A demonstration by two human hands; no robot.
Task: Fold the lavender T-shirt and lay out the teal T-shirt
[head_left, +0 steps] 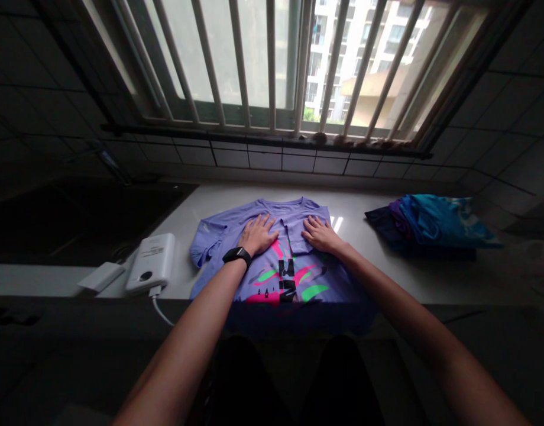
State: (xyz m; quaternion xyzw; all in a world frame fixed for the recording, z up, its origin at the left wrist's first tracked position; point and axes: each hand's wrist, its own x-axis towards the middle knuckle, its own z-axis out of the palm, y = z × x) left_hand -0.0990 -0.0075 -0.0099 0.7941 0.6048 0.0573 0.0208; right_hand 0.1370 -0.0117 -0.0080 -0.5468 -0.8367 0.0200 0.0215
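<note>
A lilac T-shirt (227,236) lies spread on the white countertop (356,228), with a pink, green and black print on its front. Its lower edge hangs over the counter's near edge. My left hand (257,234) presses flat on the shirt left of the neckline, fingers apart, with a black wristband (237,255) on its wrist. My right hand (320,234) rests palm down on the shirt's right side. Neither hand grips the fabric.
A pile of dark and blue clothes (431,223) sits to the right. On the left are a white power bank (150,263) with a cable (162,312) and a flat white box (101,277). A dark sink (81,222) lies beyond them, below a barred window (272,59).
</note>
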